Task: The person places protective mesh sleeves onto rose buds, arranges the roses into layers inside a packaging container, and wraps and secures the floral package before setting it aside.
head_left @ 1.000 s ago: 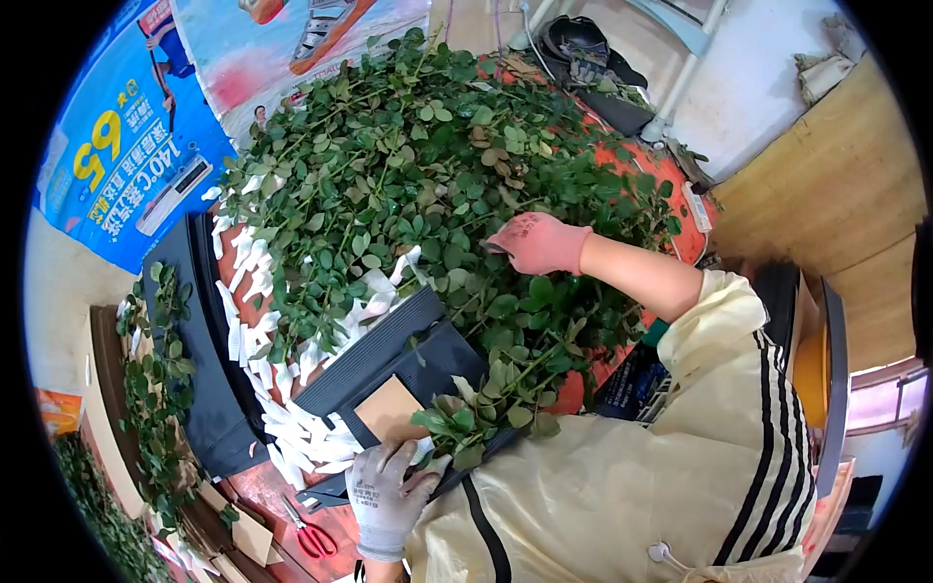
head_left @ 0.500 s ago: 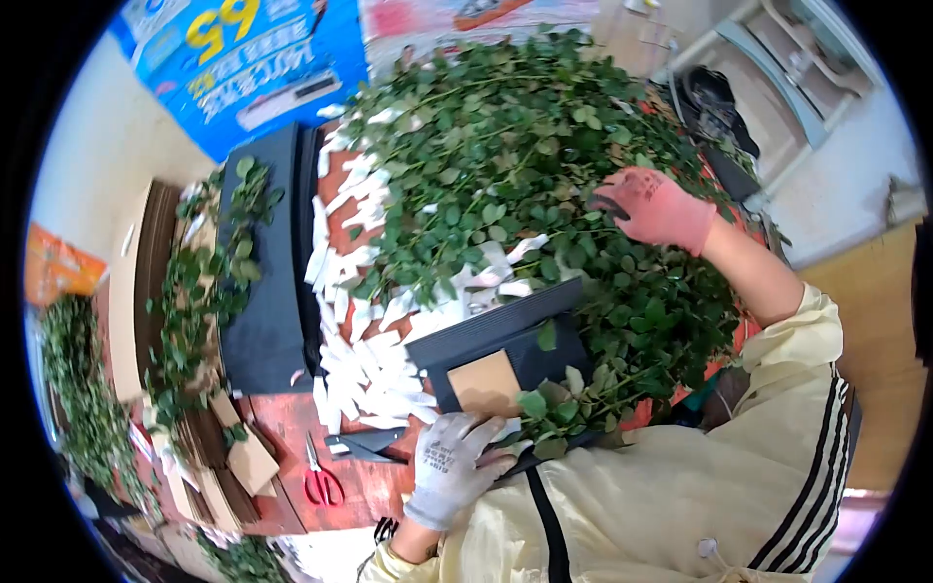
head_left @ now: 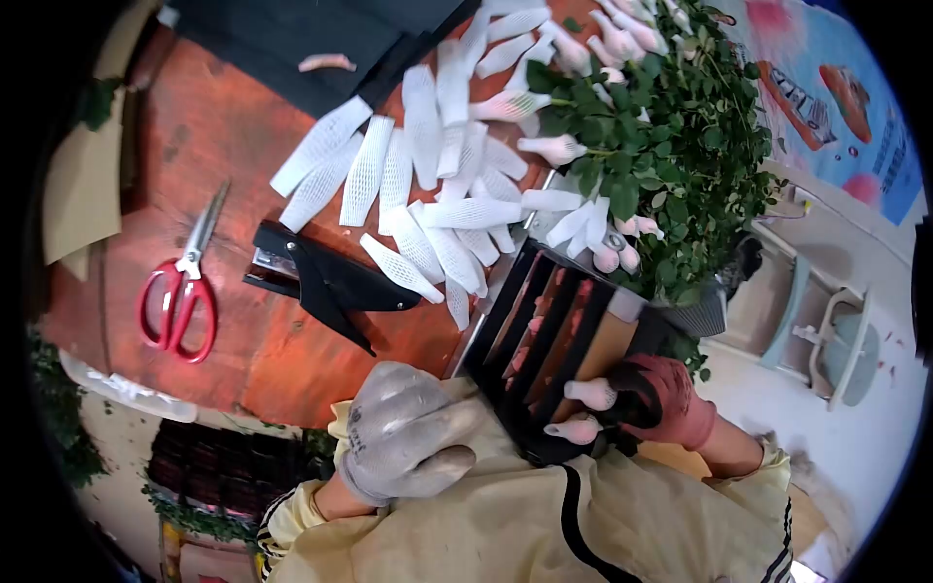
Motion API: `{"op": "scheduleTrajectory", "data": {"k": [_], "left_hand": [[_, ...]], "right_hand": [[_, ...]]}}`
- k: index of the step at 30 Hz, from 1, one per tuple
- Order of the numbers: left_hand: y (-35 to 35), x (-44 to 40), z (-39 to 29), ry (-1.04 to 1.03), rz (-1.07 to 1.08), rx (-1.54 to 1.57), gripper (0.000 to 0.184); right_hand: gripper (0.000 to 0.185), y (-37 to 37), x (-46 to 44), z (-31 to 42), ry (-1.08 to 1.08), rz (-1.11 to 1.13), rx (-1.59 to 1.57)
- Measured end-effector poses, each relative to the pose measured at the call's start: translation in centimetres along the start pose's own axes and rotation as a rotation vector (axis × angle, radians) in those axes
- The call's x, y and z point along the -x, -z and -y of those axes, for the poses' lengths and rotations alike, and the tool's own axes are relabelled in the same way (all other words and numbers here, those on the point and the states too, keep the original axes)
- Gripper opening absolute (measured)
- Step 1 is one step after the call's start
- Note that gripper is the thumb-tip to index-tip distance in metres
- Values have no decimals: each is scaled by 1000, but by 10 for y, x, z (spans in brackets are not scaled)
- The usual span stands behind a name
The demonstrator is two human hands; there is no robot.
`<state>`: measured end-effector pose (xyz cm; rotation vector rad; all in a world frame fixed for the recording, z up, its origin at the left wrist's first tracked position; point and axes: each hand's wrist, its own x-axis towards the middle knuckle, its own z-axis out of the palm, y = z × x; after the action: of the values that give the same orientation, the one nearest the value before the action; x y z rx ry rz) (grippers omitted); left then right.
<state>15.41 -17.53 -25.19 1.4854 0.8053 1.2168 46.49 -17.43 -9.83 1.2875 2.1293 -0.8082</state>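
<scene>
My right hand (head_left: 666, 403), in a reddish glove with dark fingers, is closed on two roses (head_left: 591, 394) whose pale pink buds poke out toward the left. It is at the near right side of a black slotted box (head_left: 505, 321), which has pink petals or buds between its dark bars and a brown cardboard piece (head_left: 595, 348) inside. To the left of the box is my left hand (head_left: 408, 432) in a grey-white glove. Its fingers are bent and close together, and what they hold, if anything, is hidden. White mesh sleeves (head_left: 428, 233) lie piled beyond both hands.
A black stapler (head_left: 326, 277) and red-handled scissors (head_left: 185, 301) lie on the reddish table (head_left: 282, 360). Leafy rose stems (head_left: 671, 155), some buds in mesh sleeves, are heaped at the far right. Black sheets (head_left: 292, 49) are at the back; a shelf stands right.
The view has swung and come closer to the box. My right hand has gone from the leafy heap to beside the box, now with roses. My left hand has turned, its fingers curled.
</scene>
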Motion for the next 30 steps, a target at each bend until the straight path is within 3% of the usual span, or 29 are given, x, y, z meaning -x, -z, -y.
{"op": "scheduleTrajectory", "data": {"k": [1, 3, 5, 6, 7, 12, 14, 17, 19, 21, 25, 26, 27, 29, 30], "left_hand": [[2, 5, 9, -4, -38, 23, 27], [0, 10, 22, 20, -89, 89, 25], [-2, 15, 33, 10, -88, 107, 25], [1, 14, 40, 6, -75, 161, 38], [2, 15, 42, 17, -93, 175, 38], [3, 15, 50, -6, -95, 202, 36], [3, 15, 49, -6, -83, 201, 34], [4, 5, 43, -3, -75, 131, 33], [-3, -11, 28, 249, 73, 167, 37], [-18, -25, 18, 330, 79, 158, 40], [-43, -61, 32, 239, -8, 39, 34], [-48, -64, 35, 207, -12, 35, 31], [-51, -65, 37, 208, -12, 35, 31], [-57, -68, 40, 230, 38, -43, 27], [-57, -72, 41, 251, 1, -81, 26]], "right_hand": [[45, -8, -3, -1, 4, -9, -63], [55, -14, -8, -11, -127, 155, -293], [45, -11, -28, -1, -58, 135, -385], [39, -12, -39, 5, -51, 113, -435], [33, -13, -50, 12, -42, 91, -485], [91, -20, -78, 26, -403, 72, -1518], [103, -20, -70, 26, -488, 46, -1731], [87, -8, -68, 26, -437, 122, -1447], [85, -7, -75, 34, -599, 73, -1742], [87, -28, -63, 24, -683, 8, -1882], [80, 2, -80, 14, 211, 130, -703], [53, 1, -78, 23, 27, 54, -808], [42, 5, -73, 23, -20, 33, -717], [21, 13, -62, 24, -118, 6, -536], [24, 12, -57, 20, -106, 35, -508]]}}
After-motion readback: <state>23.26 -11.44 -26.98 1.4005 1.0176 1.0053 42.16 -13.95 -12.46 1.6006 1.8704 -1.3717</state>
